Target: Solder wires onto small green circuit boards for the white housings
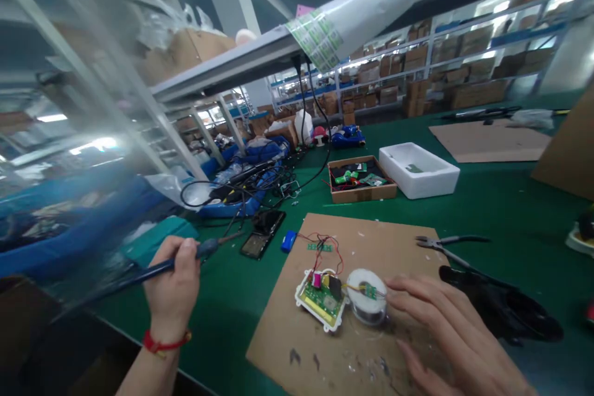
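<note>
My left hand [174, 278] is closed around the handle of a soldering iron [208, 247], whose tip points right above the green mat. My right hand [436, 322] has its fingers stretched out beside a solder spool [369, 315], with the fingertips at its right edge. On top of the spool lies a tiny green board [370, 290], joined by yellow wires to a circuit board in a white frame [322, 300] just to the left. Red and black wires run from there to a small green strip [320, 247] and a blue battery [288, 241].
Under these parts lies a cardboard sheet [278, 334]. Pliers [450, 244] rest at its right edge, near a black pouch [505, 306]. Behind stand a cardboard tray [364, 195] of small boards and a white foam box [417, 176]. A dark soldering tip-cleaner stand [264, 232] and a cable-filled blue bin [232, 207] are left.
</note>
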